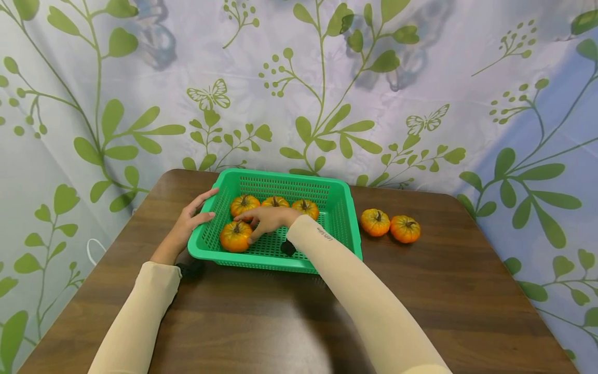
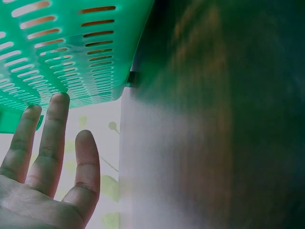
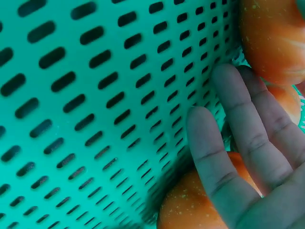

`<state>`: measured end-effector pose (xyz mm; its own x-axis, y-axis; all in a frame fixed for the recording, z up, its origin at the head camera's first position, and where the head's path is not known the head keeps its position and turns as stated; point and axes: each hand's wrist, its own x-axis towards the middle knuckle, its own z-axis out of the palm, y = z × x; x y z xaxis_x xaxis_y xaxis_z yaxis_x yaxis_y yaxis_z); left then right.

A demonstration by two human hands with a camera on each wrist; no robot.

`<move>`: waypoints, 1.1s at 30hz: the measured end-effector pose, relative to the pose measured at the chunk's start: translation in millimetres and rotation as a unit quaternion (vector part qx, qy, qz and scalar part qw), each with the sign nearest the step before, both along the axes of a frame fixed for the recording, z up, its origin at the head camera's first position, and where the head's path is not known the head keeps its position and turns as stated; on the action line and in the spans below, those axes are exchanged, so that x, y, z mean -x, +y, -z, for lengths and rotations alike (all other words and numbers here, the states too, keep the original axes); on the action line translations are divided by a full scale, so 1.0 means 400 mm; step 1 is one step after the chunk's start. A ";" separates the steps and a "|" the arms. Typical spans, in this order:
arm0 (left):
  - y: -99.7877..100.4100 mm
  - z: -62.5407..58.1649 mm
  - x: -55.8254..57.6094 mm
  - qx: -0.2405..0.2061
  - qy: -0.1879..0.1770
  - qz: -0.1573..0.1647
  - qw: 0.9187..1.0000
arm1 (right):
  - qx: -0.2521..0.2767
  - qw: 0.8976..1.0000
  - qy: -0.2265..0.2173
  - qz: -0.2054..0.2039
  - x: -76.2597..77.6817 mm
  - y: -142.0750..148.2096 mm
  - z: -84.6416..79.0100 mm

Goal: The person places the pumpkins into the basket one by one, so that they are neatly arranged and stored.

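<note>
In the head view my right hand (image 1: 271,218) reaches into a green plastic basket (image 1: 352,223). Its thumb and forefinger lie about the side and top of the front-left small pumpkin (image 1: 233,240), which is orange with a brown stem. Three fingers (image 3: 209,143) of that hand show in the right wrist view, between this pumpkin (image 3: 274,43) and another orange one (image 3: 190,202). My left hand (image 1: 187,226) is at the basket's left end, thumb and forefinger at the rim. In the left wrist view its extended fingers (image 2: 52,138) reach up to the slotted outer wall (image 2: 76,47).
Behind my right hand, a row of three small pumpkins (image 1: 306,208) lies along the basket's back. Two more pumpkins (image 1: 375,222) sit side by side on the brown wooden table (image 1: 448,291), right of the basket. A leaf-patterned curtain (image 1: 261,124) hangs beyond the table.
</note>
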<state>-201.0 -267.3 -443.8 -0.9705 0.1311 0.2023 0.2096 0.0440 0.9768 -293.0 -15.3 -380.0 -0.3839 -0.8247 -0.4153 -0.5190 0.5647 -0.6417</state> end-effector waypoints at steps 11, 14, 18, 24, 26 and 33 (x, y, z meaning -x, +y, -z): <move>-0.004 0.004 0.002 -0.011 0.000 0.005 1.000 | 0.016 1.000 0.011 0.015 -0.013 0.024 -0.031; -0.005 0.004 0.002 -0.012 0.000 0.006 1.000 | 0.018 1.000 0.013 0.015 -0.019 0.035 -0.047; -0.007 0.005 0.003 -0.003 0.006 0.001 1.000 | 0.039 0.999 0.010 0.026 -0.027 0.051 -0.070; -0.006 0.006 0.005 0.004 0.008 -0.002 1.000 | 0.125 0.990 -0.031 0.057 -0.035 0.095 -0.089; -0.006 0.005 0.005 0.001 0.008 -0.001 1.000 | 0.158 0.985 -0.036 0.057 -0.040 0.112 -0.099; -0.007 0.004 0.004 -0.003 0.013 -0.002 1.000 | 0.239 0.969 -0.002 0.069 -0.065 0.168 -0.152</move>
